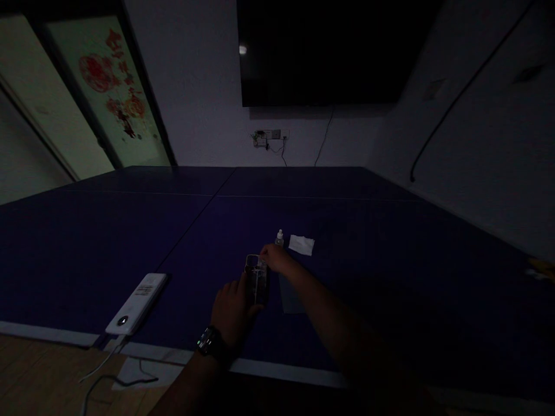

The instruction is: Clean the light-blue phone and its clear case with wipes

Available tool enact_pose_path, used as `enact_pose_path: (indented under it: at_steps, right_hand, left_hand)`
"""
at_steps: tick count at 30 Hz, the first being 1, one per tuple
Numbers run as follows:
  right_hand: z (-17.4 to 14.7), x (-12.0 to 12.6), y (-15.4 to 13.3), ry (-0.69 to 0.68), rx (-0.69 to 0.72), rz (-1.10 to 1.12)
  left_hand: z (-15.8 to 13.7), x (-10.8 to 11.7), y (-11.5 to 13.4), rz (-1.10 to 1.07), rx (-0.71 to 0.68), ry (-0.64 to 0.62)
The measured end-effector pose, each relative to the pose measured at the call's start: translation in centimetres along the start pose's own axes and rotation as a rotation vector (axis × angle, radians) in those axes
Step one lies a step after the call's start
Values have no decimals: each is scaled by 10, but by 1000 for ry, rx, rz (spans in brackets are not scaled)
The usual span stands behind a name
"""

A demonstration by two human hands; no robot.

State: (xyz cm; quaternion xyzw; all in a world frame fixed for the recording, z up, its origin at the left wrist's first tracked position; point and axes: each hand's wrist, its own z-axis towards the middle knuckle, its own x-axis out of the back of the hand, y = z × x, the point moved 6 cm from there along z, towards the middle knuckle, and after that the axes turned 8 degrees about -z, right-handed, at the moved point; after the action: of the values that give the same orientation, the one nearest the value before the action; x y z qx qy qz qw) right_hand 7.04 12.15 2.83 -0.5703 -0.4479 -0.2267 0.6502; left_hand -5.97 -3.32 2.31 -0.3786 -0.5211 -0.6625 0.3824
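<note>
My left hand (230,303), with a dark watch (208,341) on its wrist, is wrapped round the lower part of a phone case (256,284). The case has a dark pattern and a camera cut-out at its top left. At the case's upper right corner, the fingers of my right hand (275,258) are pinched together; a small pale patch shows by the fingertips, too dim to name. Just behind that hand stands a small clear bottle (280,237) with a white dropper top. A white folded wipe (302,245) lies to its right. Under my right forearm is a flat greyish sheet (289,296).
Everything lies on a dark blue table (195,242) with thin white lines. A white power bank (137,303) with a cable (104,361) rests near the front left edge. On the far wall are a large dark screen (329,55) and sockets (271,136). The room is dim.
</note>
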Motion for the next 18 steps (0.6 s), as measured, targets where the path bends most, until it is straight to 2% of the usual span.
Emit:
enact_pose_path:
  at_steps: [2, 6, 8, 12, 18]
  right_hand:
    - [-10, 15, 9, 22, -12, 31]
    - [-37, 45, 40, 51, -58, 59]
    - [-49, 52, 57, 49, -97, 58]
    - [-60, 49, 79, 33, -178, 35]
    - [-56, 38, 79, 16, -201, -57]
  left_hand:
    - [-5, 3, 12, -86, 3, 44]
    - [-15, -5, 50, -251, -44, 9]
    - [-15, -9, 68, -281, -49, 15]
    - [-10, -19, 90, -297, -44, -4]
    - [-6, -37, 93, -202, 12, -27]
